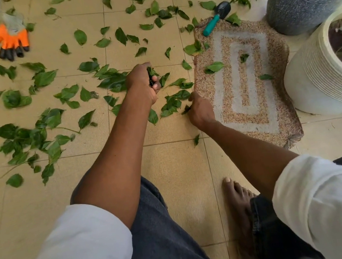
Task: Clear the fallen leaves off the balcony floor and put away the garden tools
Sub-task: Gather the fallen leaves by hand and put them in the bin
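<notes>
Leaves [51, 127] strewn on tiles; left hand [142, 84] clutches bunch, right hand [200, 110] pinches leaf; no writing legible.

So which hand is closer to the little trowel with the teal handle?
Right. The right hand sits at the mat's near-left edge, below the trowel; the left hand, gripping leaves, is farther left.

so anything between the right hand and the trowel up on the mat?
Nothing solid. The right hand is at the mat's near-left edge, pinching a leaf; the trowel lies at the far corner. Between them is only open mat with a few loose leaves.
</notes>
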